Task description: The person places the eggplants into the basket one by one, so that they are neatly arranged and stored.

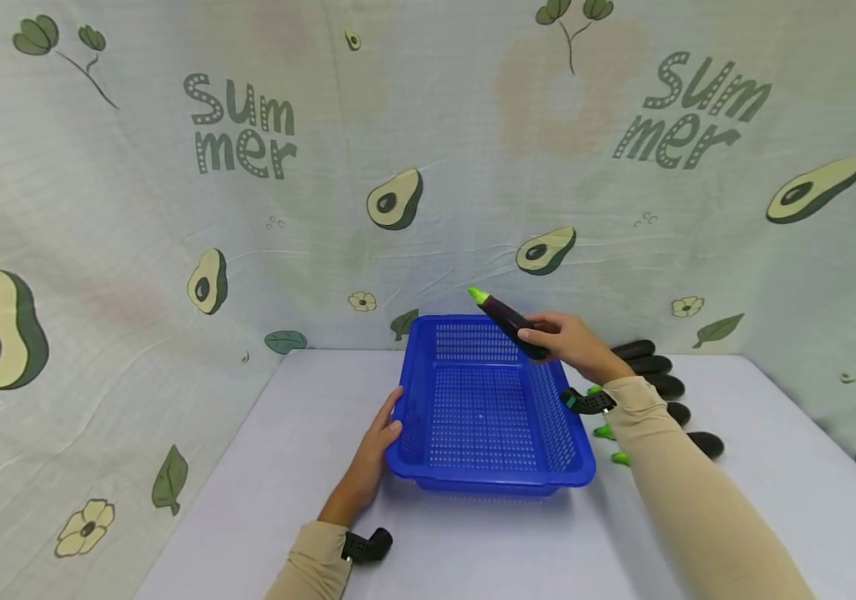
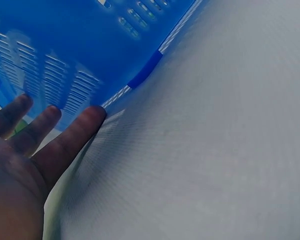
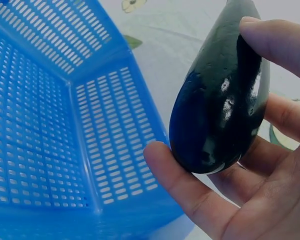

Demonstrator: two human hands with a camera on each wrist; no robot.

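Observation:
A dark eggplant (image 1: 512, 325) with a bright green stem end is held in my right hand (image 1: 566, 340), above the right side of a blue plastic basket (image 1: 491, 477). The right wrist view shows the eggplant's rounded glossy end (image 3: 217, 120) between the thumb and fingers. Its green end points up and left in the head view. My left hand (image 1: 375, 446) rests against the basket's left side. In the left wrist view, fairly straight fingers (image 2: 72, 140) touch the slotted outer wall (image 2: 85, 55). The basket's slotted floor (image 1: 480, 417) shows no eggplant on it.
Several more eggplants (image 1: 665, 386) lie in a row on the white table (image 1: 307, 417), right of the basket and partly hidden by my right forearm. A cloth backdrop (image 1: 473, 125) printed with avocados stands behind the table and along its sides.

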